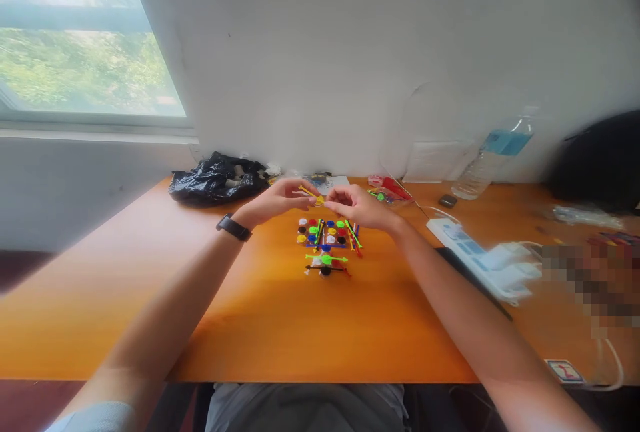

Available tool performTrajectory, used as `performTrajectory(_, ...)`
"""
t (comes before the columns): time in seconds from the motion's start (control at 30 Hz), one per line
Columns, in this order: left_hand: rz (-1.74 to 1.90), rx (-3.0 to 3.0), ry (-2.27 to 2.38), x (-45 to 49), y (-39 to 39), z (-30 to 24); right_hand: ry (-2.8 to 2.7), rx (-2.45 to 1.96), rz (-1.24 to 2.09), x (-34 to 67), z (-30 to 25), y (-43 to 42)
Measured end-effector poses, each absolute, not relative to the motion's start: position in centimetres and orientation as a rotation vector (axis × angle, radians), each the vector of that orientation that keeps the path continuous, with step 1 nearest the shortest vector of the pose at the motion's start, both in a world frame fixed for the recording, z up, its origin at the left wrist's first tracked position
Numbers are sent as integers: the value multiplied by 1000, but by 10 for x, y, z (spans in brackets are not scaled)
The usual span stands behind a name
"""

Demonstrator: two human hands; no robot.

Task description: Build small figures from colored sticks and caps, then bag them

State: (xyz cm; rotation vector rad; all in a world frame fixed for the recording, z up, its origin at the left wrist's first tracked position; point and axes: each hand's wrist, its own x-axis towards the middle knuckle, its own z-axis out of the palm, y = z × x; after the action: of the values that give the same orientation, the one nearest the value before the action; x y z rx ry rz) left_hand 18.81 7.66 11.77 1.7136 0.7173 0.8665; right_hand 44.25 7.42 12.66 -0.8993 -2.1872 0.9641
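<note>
Above the small coloured parts, my left hand [286, 196] pinches a yellow plastic arrow [307, 190] with a round yellow middle. My right hand [359, 205] meets it from the other side, thumb and fingertips closed at the round part; exactly what sits between those fingertips is too small to make out. Below the hands lie rows of small round pieces [313, 231] in white, red, black, yellow, green and blue. Thin plastic arrows [353, 235] lie beside and between them. Closer to me, a green arrow [327, 259] and a black arrow [325, 271] lie crosswise with round middles.
A black plastic bag [215, 180] lies at the back left of the wooden table [240, 332]. Red and green items in clear wrapping [390, 190] lie behind my right hand. A water bottle [493, 155] tilts by the wall; a white power strip [470, 255] lies right of my arm.
</note>
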Motion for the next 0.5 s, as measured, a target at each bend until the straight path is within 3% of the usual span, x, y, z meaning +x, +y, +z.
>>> performTrajectory(0.5,1012,2100,965,182,62,134,-2079,-906,884,457,118,67)
